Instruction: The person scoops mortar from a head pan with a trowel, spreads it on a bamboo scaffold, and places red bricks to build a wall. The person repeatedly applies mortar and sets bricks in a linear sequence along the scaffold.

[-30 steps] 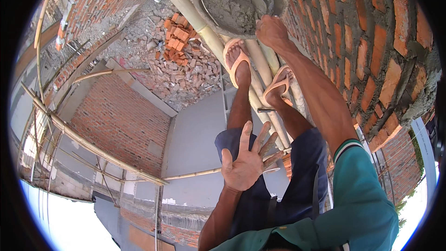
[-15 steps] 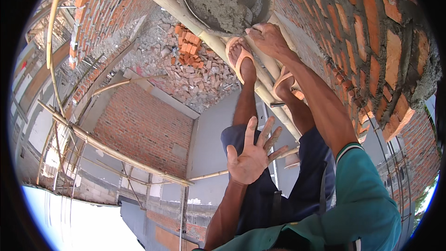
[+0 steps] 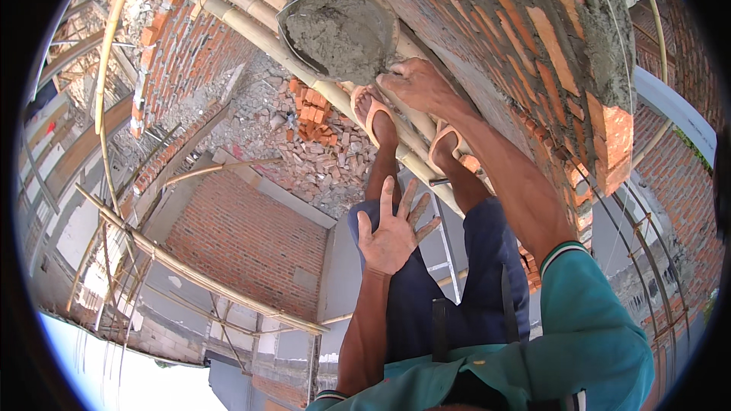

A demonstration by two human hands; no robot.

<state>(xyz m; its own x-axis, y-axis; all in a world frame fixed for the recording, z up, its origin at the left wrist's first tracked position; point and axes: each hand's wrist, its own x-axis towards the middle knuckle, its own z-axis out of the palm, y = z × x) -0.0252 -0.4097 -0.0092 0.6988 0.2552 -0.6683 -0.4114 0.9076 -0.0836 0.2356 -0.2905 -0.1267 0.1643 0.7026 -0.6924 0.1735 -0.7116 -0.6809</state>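
Note:
My left hand (image 3: 391,236) is raised in front of my knees, palm up with fingers spread, holding nothing. Farther off, my right hand (image 3: 417,85) is closed at the near right edge of a round bucket (image 3: 390,14); whatever its fingers grip is hidden. Wet grey mortar (image 3: 331,30) fills much of the bucket, which rests on bamboo poles (image 3: 251,40) just beyond my sandalled feet (image 3: 378,116).
A brick wall (image 3: 525,53) with fresh mortar rises close on the right. Bamboo poles form the platform under my feet, with a drop to rubble (image 3: 335,160) and stacked bricks (image 3: 311,110) below. A ladder (image 3: 444,251) stands beneath; steel rods (image 3: 647,251) are at right.
The view has shifted, showing more of the platform and the wall's end. My right hand stays closed by the bucket's near edge. The left hand stays spread.

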